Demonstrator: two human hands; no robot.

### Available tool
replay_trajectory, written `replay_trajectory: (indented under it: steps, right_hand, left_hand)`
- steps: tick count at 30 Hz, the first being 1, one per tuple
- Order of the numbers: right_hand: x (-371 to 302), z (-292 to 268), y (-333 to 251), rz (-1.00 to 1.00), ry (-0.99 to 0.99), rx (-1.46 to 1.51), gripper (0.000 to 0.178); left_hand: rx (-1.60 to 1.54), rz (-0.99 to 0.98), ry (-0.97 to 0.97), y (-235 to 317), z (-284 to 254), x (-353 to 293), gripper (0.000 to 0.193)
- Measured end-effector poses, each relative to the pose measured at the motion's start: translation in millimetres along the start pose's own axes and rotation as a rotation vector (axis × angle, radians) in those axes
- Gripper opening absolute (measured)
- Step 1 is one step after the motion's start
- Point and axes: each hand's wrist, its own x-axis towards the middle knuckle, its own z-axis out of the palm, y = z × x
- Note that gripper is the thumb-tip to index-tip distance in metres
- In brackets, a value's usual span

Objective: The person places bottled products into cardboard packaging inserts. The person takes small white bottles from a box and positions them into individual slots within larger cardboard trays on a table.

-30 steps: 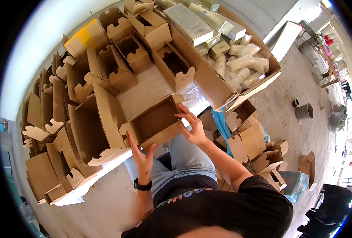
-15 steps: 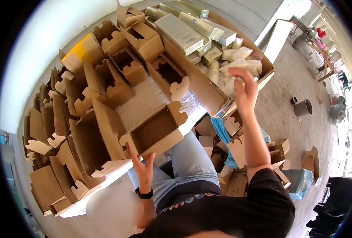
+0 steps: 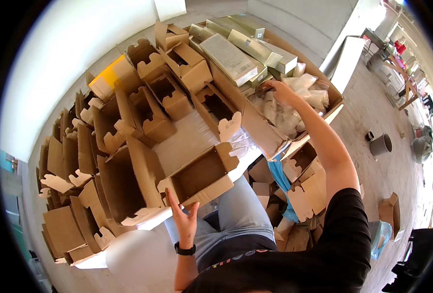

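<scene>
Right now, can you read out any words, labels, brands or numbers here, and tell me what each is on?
None can be quoted; what shows is this:
Flat pale box, lying in the large carton: lines of print, too small to read.
Greenish-gold box at the back of that carton: a small square mark on its end, too small to read.
Black shirt: coloured lettering, partly lost in the folds, no whole word clear.
</scene>
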Motion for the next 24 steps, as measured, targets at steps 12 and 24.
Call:
replay_trajectory:
  steps: [12, 24]
  right_hand:
    - [-3.5, -48.4, 18.4, 0.054, -0.116, 0.137, 0.025]
    - [-58.8, -119.2, 15.3, 0.178, -0.040, -0.261, 0.027]
  left_hand:
    - [-0.027, -0.029, -0.015, -1.9, -2.6, 2.7, 0.094]
    - [-0.050, -0.062, -0.018, -1.5, -1.5, 5.7, 0.097]
